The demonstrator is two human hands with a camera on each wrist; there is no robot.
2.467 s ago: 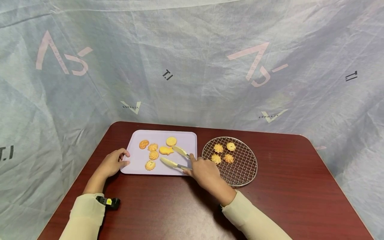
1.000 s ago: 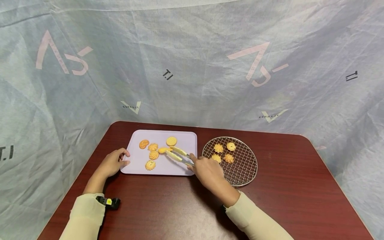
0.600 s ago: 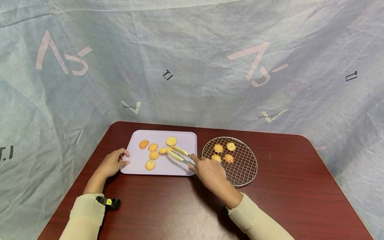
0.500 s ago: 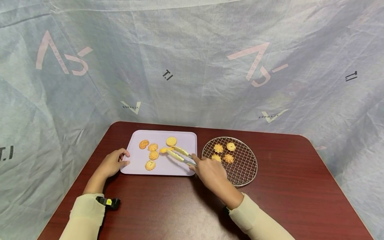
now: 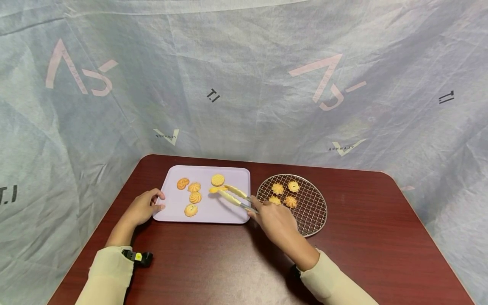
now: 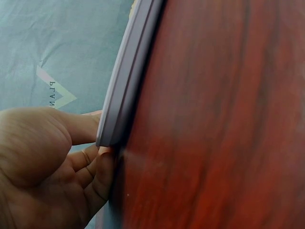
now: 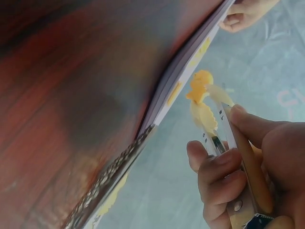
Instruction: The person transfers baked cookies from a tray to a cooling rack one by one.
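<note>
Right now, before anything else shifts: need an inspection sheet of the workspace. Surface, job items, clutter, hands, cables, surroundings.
Surface: dark red wood-grain table.
Tray: lilac tray, flat on the table, five cookies on it.
Rack: round wire rack, right of the tray, four biscuits on it, the near-left one partly behind a hand.
Tongs: tongs pinching one yellow cookie above the tray.
Clutter: nothing seen.
Left hand: left hand grips the tray's left edge.
Right hand: right hand holds the tongs.
Cables: nothing seen.
Surroundings: printed grey sheeting behind and at both sides; black wristband on the left wrist.
</note>
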